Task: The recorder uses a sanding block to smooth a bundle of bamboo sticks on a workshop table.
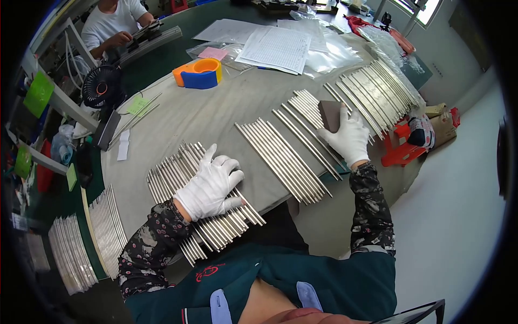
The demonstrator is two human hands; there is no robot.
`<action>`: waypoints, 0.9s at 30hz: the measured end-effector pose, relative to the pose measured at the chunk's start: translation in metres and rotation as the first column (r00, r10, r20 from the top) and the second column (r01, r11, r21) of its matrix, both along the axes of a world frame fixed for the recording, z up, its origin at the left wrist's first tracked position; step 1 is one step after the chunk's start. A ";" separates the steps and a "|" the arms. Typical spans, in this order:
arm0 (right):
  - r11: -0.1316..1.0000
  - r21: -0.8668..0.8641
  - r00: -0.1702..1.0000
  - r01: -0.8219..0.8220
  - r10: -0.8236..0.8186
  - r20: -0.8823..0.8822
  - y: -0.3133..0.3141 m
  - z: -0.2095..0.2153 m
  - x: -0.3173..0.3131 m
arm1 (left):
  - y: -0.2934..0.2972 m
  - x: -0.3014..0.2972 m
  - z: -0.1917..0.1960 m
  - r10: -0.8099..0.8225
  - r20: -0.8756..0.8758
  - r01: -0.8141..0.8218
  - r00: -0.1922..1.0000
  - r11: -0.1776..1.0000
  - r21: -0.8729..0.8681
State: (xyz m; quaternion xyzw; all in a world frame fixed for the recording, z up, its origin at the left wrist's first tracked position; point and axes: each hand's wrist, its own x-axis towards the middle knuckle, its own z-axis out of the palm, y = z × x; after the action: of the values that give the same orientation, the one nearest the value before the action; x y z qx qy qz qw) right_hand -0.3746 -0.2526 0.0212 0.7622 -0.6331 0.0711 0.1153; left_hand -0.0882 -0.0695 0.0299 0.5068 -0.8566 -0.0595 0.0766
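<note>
Firstly, we look at the metal rods point(225, 229), silver and thin, which lie side by side directly under the left grip point(209, 189). This grip is spread, its fingers half bent; whether the thumb presses on one rod, we cannot tell. We judge these rods to be stiff, rather light singly but heavy as a bunch, and slippery because they look smooth and round. We would take a few across their middle, or by the ends which stand out past the surface's near edge.

The right grip point(348, 137) is closed with thumb and fingers on a brown block point(330, 114), which seems firm and easy to hold by its sides. Just left of it we see a small rod group point(305, 104); between both grips lies a larger rod row point(283, 162). Beyond the right grip another rod set point(377, 92) is laid out.

Farther ahead of the left grip, the surface point(178, 119) carries an orange and blue ring-shaped holder point(200, 74) and paper sheets point(276, 47).
</note>
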 end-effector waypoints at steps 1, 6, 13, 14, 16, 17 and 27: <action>0.999 0.038 1.000 -0.003 0.003 -0.011 -0.009 -0.006 -0.002 | -0.005 -0.003 0.004 -0.031 -0.005 0.031 1.000 1.000 0.000; 0.992 -0.120 0.985 -0.028 0.048 0.168 -0.046 -0.004 -0.020 | -0.035 -0.023 0.016 -0.161 -0.078 0.161 0.984 0.987 -0.004; 0.947 -0.218 0.947 -0.237 0.275 0.166 -0.047 0.001 -0.019 | -0.069 -0.050 -0.011 -0.247 -0.060 0.250 0.967 0.968 0.037; 0.967 -0.053 0.942 -0.248 0.254 0.220 -0.043 -0.003 -0.015 | -0.073 -0.053 -0.014 -0.285 -0.047 0.286 0.957 0.958 0.014; 0.984 -0.015 0.976 -0.176 0.176 0.127 -0.034 -0.015 -0.005 | -0.082 -0.054 -0.021 -0.302 -0.043 0.305 0.952 0.951 0.060; 0.984 -0.052 0.975 -0.170 0.175 0.133 -0.034 -0.020 -0.003 | -0.084 -0.055 -0.023 -0.323 -0.053 0.324 0.945 0.945 0.033; 0.889 0.052 0.835 -0.455 0.406 0.370 0.048 -0.024 0.023 | -0.111 -0.053 -0.039 -0.549 -0.169 0.513 0.819 0.831 -0.215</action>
State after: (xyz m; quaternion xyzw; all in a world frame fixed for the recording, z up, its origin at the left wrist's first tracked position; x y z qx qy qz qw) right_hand -0.3520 -0.2050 -0.0029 0.8663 -0.4584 0.1853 -0.0708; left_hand -0.1410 -0.1801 -0.0089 0.2296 -0.9516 -0.0664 0.1931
